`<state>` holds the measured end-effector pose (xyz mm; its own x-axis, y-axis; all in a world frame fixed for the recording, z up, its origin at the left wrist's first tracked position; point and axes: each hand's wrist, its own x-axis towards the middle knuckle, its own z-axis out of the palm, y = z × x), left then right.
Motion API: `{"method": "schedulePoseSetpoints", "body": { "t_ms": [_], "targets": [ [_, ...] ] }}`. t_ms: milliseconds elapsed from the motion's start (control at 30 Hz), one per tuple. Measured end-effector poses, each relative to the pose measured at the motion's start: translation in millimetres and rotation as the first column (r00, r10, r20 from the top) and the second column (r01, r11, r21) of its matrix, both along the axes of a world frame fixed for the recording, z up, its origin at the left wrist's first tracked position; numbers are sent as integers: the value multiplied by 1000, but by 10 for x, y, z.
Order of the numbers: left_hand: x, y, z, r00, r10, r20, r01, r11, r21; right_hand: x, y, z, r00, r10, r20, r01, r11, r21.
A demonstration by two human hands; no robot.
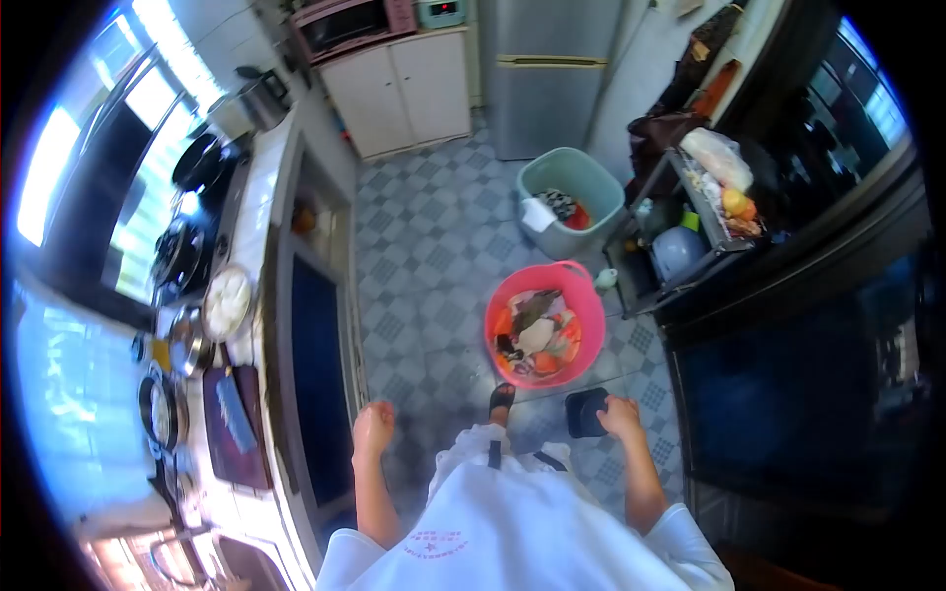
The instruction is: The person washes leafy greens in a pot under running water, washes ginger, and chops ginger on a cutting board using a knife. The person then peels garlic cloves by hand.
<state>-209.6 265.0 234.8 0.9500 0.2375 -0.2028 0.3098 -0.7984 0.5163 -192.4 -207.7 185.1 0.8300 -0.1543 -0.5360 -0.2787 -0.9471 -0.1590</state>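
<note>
Standing in a narrow kitchen, looking straight down past a white shirt to the tiled floor. Right hand clamped on a dark flat thing, gripping its right edge; too small and blurred to tell what it is. Left hand hanging well apart from the right, fingers loosely curled in, nothing visible in it, close beside the counter front on the left. Just beyond the dark flat thing, on the floor, a pink basket heaped with mixed scraps in orange, white and dark colours; further off, a green bin with more odds and ends inside. On the left, a long counter carrying pots, a plate and a cutting board near at hand. On the right, a dark shelf unit with bags and fruit on top. Judged from this: seemingly mid-carry, with the dark flat thing held low over the floor, next to the pink basket but not over it. Calls next for a steady one-handed grip and a short reach forward and left if bound for the basket, minding the sandalled foot just beside the basket's near rim.
</note>
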Motion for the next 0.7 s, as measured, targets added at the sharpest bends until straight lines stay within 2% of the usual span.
{"method": "schedulePoseSetpoints", "body": {
  "t_ms": [67, 133, 167, 233, 300, 367, 400, 500, 567, 700],
  "targets": [
    [514, -248, -3, 997, -71, -5, 71, 997, -2, 235, -212, 69, 997, -74, -14, 74, 997, 17],
    [1066, -548, 36, 988, -153, 23, 152, 988, 17, 469, -335, 223, 976, -153, 155, 151, 988, 27],
    [1320, -714, 107, 981, -192, 18, 192, 981, 14, 556, -408, 292, 970, -192, 151, 191, 981, 24],
    [1809, -1023, 240, 938, -335, -85, 338, 941, 17, 767, -591, 427, 877, -358, 321, 328, 934, 145],
    [2155, -1257, 285, 913, -408, -13, 408, 913, 14, 979, -810, 535, 797, -419, 435, 367, 908, 203],
    [2411, -1484, 356, 894, -429, 127, 437, 899, -41, 1226, -1096, 621, 747, -416, 519, 360, 909, 210],
    [2500, -1587, 382, 886, -447, 127, 455, 889, -46, 1367, -1280, 633, 723, -394, 567, 353, 917, 186],
    [2650, -1810, 340, 883, -456, 113, 463, 885, -46, 1880, -1863, 752, 649, -413, 639, 419, 895, 153],
    [2652, -1891, 246, 913, -405, 43, 406, 914, 5, 2240, -2268, 859, 549, -414, 726, 464, 874, 148],
    [2596, -2049, 150, 951, -305, -54, 308, 949, 67, 2950, -3284, 775, 479, -320, 817, 509, 860, 38]
  ]
}}
